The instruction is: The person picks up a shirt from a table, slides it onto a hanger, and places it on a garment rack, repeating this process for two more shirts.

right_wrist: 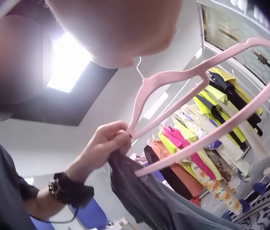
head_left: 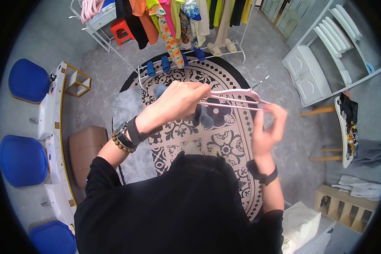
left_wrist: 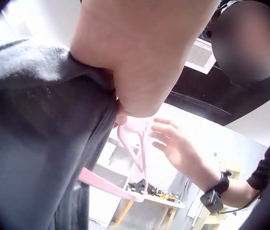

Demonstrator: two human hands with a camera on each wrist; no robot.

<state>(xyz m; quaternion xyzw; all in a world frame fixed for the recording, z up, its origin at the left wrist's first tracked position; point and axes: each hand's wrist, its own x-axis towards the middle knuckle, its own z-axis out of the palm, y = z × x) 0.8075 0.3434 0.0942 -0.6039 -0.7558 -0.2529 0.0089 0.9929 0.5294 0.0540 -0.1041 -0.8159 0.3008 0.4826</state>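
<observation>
Pink hanger (right_wrist: 171,75) spans open air beyond garment's (right_wrist: 147,196) edge.

blk short-slv top (head_left: 178,203), blk strap (head_left: 264,174) each wrist, brn bead bracelet (head_left: 122,144) L, thin blk cable (left_wrist: 240,210) R

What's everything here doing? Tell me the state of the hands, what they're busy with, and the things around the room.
Left hand, gripping the hanger and gray garment
Right hand, fingers relaxed by the hanger; contact unclear
Hanger, far end clear of the garment
Gray garment, hanging loosely, not fully on the hanger
Clothes, hung in a row
Cabinet, doors shut
Ceiling light, on
Rug, flat on the floor
</observation>
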